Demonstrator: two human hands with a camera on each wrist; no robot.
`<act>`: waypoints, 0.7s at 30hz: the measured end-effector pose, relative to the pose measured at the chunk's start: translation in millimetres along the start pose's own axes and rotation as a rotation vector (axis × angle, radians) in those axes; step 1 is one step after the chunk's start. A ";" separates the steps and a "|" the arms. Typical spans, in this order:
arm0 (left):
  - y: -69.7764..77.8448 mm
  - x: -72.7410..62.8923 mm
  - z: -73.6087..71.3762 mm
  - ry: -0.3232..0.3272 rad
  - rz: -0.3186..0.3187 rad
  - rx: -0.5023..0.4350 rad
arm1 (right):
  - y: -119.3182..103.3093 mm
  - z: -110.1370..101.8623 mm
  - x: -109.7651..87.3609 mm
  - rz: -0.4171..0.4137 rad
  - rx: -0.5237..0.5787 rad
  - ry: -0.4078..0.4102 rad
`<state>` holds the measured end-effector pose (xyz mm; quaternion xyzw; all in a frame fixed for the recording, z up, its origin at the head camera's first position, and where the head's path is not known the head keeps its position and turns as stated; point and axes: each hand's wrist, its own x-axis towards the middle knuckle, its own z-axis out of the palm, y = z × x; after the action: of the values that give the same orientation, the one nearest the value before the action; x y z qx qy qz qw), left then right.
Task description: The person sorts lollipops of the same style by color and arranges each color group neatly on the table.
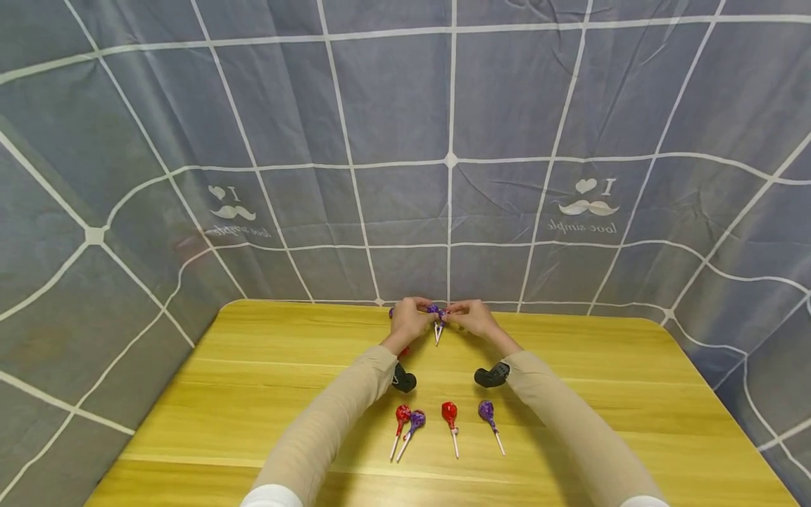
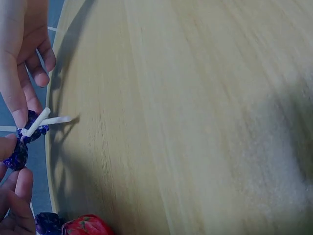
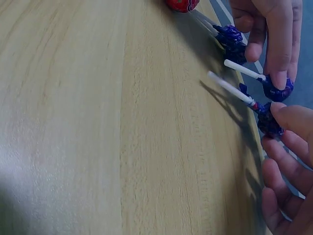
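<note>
At the far edge of the table, my left hand (image 1: 409, 321) pinches the wrapped head of a purple lollipop (image 3: 277, 90) between thumb and fingers. My right hand (image 1: 473, 319) does the same with a second purple lollipop (image 3: 269, 122). Both heads are close together, and their white sticks point back toward me, their ends converging in the head view. Beside my left hand lie another purple lollipop (image 3: 230, 36) and a red lollipop (image 3: 182, 4), partly hidden by the left hand and wrist in the head view.
Nearer me on the wooden table (image 1: 570, 394) lie a red lollipop (image 1: 403, 412) touching a purple one (image 1: 417, 420), then a red one (image 1: 449, 410) and a purple one (image 1: 486, 410). A grey grid-patterned cloth (image 1: 405, 211) hangs behind the table. Black wrist devices (image 1: 491, 375) sit under both forearms.
</note>
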<state>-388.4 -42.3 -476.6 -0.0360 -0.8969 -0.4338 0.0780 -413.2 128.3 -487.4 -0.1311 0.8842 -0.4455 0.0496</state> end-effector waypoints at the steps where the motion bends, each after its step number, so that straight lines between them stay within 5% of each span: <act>1: 0.4 0.4 0.3 -0.007 -0.003 0.004 | 0.2 0.3 0.2 0.009 0.001 0.003; 10: 0.0 -1.7 2.2 -0.042 -0.012 0.038 | 3.1 1.8 1.1 0.073 -0.001 0.012; 21: 2.1 -2.7 5.5 0.016 -0.029 0.120 | 4.6 5.2 3.3 0.065 -0.011 0.028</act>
<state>-386.1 -36.7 -478.8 -0.0149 -0.9210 -0.3807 0.0810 -416.2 125.9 -494.1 -0.0965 0.8910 -0.4407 0.0511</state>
